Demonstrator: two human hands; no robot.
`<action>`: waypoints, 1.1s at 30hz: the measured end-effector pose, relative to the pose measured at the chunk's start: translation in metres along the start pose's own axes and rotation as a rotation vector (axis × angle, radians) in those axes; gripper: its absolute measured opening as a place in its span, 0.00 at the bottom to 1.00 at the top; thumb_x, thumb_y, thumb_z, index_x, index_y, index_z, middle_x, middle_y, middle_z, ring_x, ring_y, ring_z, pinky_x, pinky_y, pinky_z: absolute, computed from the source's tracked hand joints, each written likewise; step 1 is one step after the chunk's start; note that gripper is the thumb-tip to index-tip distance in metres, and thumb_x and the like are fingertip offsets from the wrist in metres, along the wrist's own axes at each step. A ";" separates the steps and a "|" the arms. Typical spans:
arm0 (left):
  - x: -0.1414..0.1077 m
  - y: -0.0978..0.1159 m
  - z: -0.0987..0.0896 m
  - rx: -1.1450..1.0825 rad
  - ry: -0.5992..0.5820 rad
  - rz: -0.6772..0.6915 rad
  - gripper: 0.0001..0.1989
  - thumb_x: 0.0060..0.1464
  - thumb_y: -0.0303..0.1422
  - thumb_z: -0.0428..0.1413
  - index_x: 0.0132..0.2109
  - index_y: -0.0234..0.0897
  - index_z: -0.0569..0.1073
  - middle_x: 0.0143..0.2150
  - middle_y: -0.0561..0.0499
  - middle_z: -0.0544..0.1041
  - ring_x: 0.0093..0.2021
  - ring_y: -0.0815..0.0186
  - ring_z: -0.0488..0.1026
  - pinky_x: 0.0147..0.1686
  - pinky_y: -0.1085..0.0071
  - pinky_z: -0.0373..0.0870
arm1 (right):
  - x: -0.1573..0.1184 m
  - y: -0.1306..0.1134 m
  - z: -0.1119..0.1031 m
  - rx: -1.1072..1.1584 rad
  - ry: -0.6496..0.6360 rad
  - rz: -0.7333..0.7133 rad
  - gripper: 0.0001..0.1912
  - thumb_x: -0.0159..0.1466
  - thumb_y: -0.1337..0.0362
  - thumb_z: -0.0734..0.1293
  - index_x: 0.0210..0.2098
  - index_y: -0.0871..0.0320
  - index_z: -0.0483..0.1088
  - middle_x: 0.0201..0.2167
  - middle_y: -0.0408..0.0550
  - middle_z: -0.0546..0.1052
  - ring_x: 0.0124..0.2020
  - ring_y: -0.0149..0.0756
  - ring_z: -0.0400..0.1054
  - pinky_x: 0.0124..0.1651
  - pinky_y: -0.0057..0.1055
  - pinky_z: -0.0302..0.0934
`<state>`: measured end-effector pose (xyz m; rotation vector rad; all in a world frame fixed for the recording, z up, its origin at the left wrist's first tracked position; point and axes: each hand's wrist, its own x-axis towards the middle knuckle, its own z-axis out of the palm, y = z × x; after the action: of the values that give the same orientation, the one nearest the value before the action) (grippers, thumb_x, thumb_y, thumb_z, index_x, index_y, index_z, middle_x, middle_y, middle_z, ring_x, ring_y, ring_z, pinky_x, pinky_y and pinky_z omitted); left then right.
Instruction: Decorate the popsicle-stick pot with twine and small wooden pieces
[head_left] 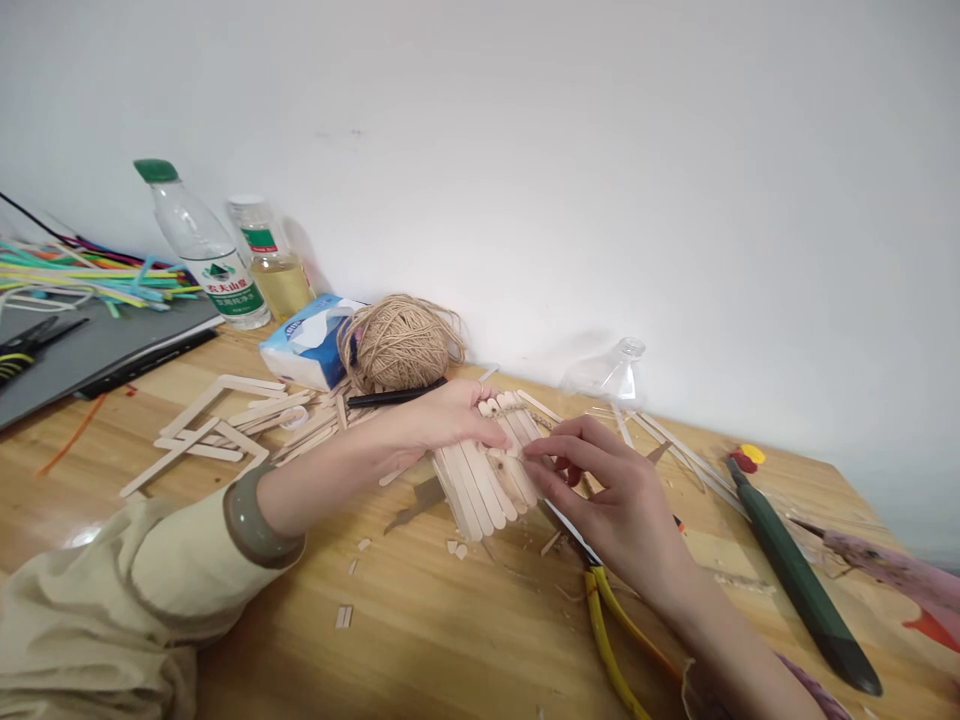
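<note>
My left hand [454, 415] grips a small house-like piece of craft sticks [472, 490], glued side by side with rounded ends, from its upper left. Thin twine seems to run along its upper edge. At the right side of the piece, the thumb and fingers of my right hand [604, 480] pinch together close to the sticks; whatever is between the fingertips is hidden. Below my right hand lies a yellow-handled cutting tool [600, 610], its jaws partly under the stick piece.
Behind my left arm lie loose craft sticks [217, 430], a ball of twine [405, 345] and a tissue pack [307, 345]. Two bottles, one water bottle [217, 260], stand by the wall. A green-handled tool [802, 580] and a pink glue gun [877, 565] lie at right.
</note>
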<state>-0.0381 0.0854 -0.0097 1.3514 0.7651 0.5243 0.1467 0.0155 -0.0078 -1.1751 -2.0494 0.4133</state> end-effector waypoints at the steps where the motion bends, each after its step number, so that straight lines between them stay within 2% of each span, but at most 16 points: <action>1: 0.000 0.000 0.000 0.001 0.005 0.002 0.14 0.43 0.27 0.57 0.41 0.38 0.74 0.31 0.54 0.76 0.28 0.68 0.72 0.26 0.75 0.65 | 0.000 0.000 0.000 -0.001 0.002 0.000 0.06 0.61 0.71 0.63 0.35 0.60 0.72 0.31 0.46 0.69 0.28 0.30 0.64 0.29 0.27 0.59; 9: -0.002 0.003 0.002 -0.036 -0.008 0.016 0.15 0.42 0.25 0.57 0.40 0.39 0.75 0.33 0.53 0.77 0.29 0.68 0.73 0.27 0.75 0.66 | 0.001 0.001 0.003 0.001 0.016 -0.010 0.06 0.61 0.72 0.64 0.34 0.59 0.72 0.30 0.44 0.69 0.28 0.28 0.64 0.28 0.26 0.59; 23: 0.000 0.002 0.002 -0.031 0.012 0.040 0.11 0.42 0.24 0.58 0.36 0.39 0.74 0.31 0.55 0.77 0.30 0.68 0.73 0.28 0.76 0.67 | -0.001 0.001 0.002 0.001 0.021 -0.009 0.06 0.61 0.71 0.63 0.34 0.57 0.72 0.30 0.45 0.69 0.28 0.30 0.65 0.27 0.26 0.60; 33: -0.001 0.000 0.000 -0.004 0.021 0.022 0.12 0.43 0.27 0.59 0.39 0.39 0.75 0.34 0.54 0.77 0.32 0.67 0.73 0.29 0.75 0.67 | 0.001 0.001 0.002 0.010 0.017 -0.005 0.06 0.62 0.71 0.63 0.34 0.60 0.72 0.30 0.45 0.69 0.28 0.28 0.65 0.28 0.26 0.60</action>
<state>-0.0384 0.0849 -0.0095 1.3542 0.7667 0.5582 0.1450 0.0169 -0.0092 -1.1639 -2.0324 0.4093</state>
